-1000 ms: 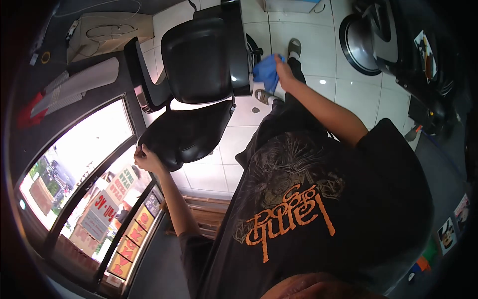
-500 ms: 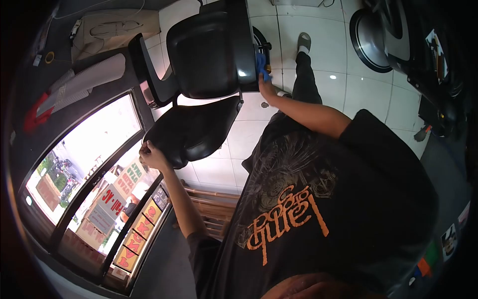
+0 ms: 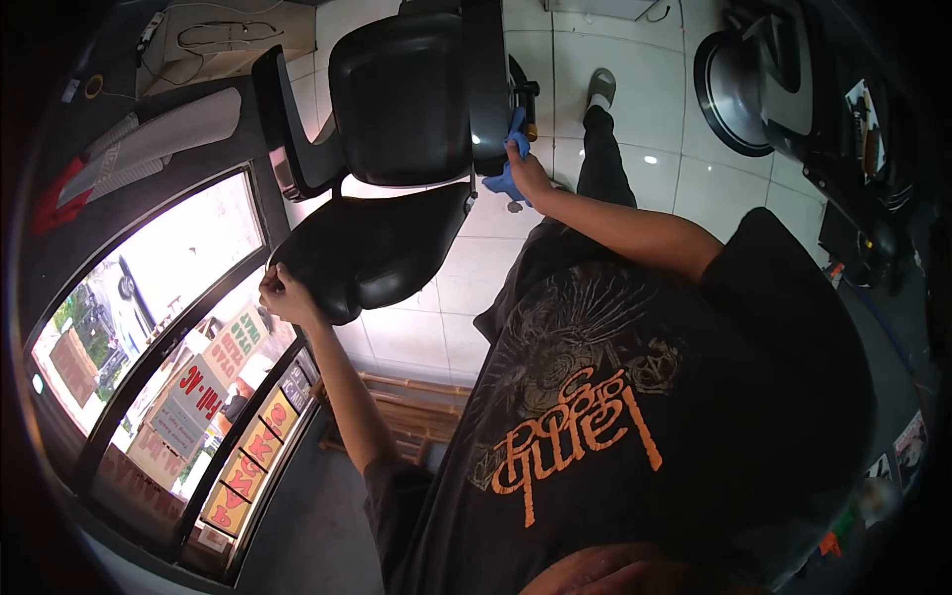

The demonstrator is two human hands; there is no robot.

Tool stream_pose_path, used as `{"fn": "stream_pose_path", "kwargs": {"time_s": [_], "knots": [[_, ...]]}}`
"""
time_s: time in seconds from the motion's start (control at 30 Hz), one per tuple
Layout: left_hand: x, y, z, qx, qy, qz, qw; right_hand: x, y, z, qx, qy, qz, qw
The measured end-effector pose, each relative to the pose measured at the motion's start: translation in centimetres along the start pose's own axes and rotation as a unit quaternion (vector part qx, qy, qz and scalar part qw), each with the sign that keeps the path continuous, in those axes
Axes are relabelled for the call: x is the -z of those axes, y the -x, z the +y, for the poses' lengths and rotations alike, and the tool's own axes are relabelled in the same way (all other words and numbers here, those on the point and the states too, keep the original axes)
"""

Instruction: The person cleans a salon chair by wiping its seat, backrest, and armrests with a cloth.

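Observation:
A black padded barber chair has its seat (image 3: 399,99) at the upper middle and its backrest (image 3: 372,243) nearest my body. My left hand (image 3: 286,297) has its fingers curled at the backrest's outer corner, gripping the edge. In my right hand (image 3: 528,178) is a crumpled blue cloth (image 3: 504,185), part of it hanging loose below the fingers. That hand is at the near end of the chair's right armrest (image 3: 487,79), with the cloth against it. The left armrest (image 3: 288,129) stands apart from both hands.
A second chair with a round metal base (image 3: 732,94) is at the upper right. Glass windows with signs (image 3: 188,397) line the left side. A bamboo bench (image 3: 407,407) stands below the chair. Rolled sheets (image 3: 169,144) rest on a dark ledge. White tiles (image 3: 650,109) cover the floor.
My right hand has turned and drawn slightly back along the armrest, and more of the blue cloth hangs below it. My left hand keeps its hold while the view shifts a little.

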State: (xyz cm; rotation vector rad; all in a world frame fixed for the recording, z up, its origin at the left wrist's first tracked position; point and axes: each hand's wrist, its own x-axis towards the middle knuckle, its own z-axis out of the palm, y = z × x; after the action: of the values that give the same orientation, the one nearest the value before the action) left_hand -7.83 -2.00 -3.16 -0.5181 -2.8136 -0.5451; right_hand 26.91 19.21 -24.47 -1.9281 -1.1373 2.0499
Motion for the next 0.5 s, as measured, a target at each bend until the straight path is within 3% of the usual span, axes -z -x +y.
{"fn": "stream_pose_path", "kwargs": {"time_s": [0.1, 0.2, 0.3, 0.37, 0.4, 0.43, 0.5], "knots": [[0.1, 0.2, 0.6, -0.001, -0.026, 0.011, 1.000, 0.1, -2.6, 4.0, 0.026, 0.089, -0.033, 0.995], [0.2, 0.3, 1.0, 0.000, -0.019, 0.009, 1.000, 1.5, -6.4, 9.3, -0.003, 0.270, -0.051, 0.962], [0.3, 0.5, 1.3, 0.008, -0.016, 0.005, 1.000, 3.5, -5.7, 13.6, -0.011, 0.178, -0.014, 0.984], [0.3, 0.5, 1.2, 0.007, -0.015, 0.002, 1.000, 4.5, -7.0, 14.5, -0.058, 0.211, -0.007, 0.976], [0.3, 0.4, 1.1, 0.007, -0.015, 0.000, 1.000, 4.7, -7.0, 14.0, -0.082, 0.227, -0.003, 0.971], [0.2, 0.4, 1.1, 0.005, -0.016, 0.000, 1.000, 4.9, -6.7, 13.7, -0.117, 0.149, 0.001, 0.982], [0.3, 0.4, 1.0, 0.001, -0.019, 0.001, 1.000, 4.4, -7.6, 12.4, -0.099, 0.143, -0.007, 0.985]]}}
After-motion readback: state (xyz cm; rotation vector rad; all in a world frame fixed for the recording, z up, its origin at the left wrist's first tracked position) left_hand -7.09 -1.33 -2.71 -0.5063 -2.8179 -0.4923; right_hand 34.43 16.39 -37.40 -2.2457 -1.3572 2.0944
